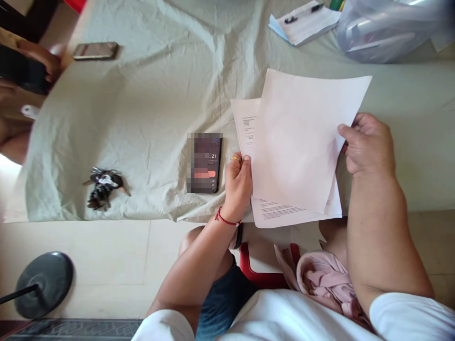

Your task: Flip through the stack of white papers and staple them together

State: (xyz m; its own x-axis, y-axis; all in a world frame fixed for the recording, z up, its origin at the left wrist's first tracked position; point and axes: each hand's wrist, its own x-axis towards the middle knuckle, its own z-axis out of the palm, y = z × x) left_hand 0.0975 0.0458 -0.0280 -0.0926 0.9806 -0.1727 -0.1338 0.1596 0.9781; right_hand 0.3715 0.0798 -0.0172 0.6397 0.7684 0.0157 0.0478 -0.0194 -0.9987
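Observation:
A blank-faced sheet of paper point(302, 142) is held up over the table, pinched at its right edge by my right hand point(371, 142). Beneath it are printed sheets point(245, 123) whose text shows along the left and bottom edges. My left hand point(239, 182), with a ring and a red bracelet, is closed on the left edge of the papers, thumb on top. Just left of that hand, a smartphone point(208, 163) with a lit, partly blurred screen lies on the cloth. How many sheets each hand grips cannot be made out.
A wrinkled pale green cloth point(152, 109) covers the table. A dark tangled bundle point(105, 184) and another phone point(95, 50) lie leftward. Folded papers with a pen point(305, 21) and a plastic bag point(387, 33) are at the back right. Another person's hand point(44, 59) shows at far left.

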